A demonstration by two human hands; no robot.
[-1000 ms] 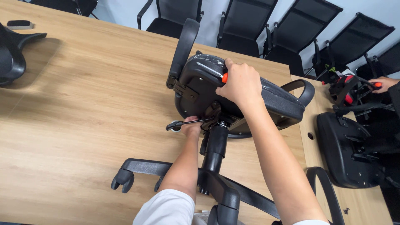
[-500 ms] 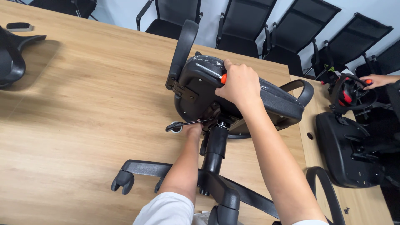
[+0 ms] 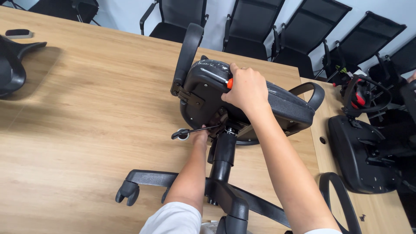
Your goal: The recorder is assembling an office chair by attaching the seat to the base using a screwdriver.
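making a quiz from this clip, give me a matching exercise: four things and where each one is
Things:
1 right hand
2 left hand
3 small dark flat object
4 star base

Places:
A far left on the table
B on the screwdriver against the seat underside
C nearest the camera, beside the left forearm
D by the lever under the seat

Pairs: 1-B, 2-D, 3-A, 4-C

The right hand [image 3: 245,89] grips a screwdriver [image 3: 216,78] with a bright metal shaft and orange plastic handle. Beneath it, the seat [image 3: 277,102] is glossy black, film-wrapped. Below the left hand [image 3: 200,138], the column [image 3: 224,154] and base [image 3: 147,178] are matt black plastic. The table [image 3: 78,112] is smooth wood-grain laminate.
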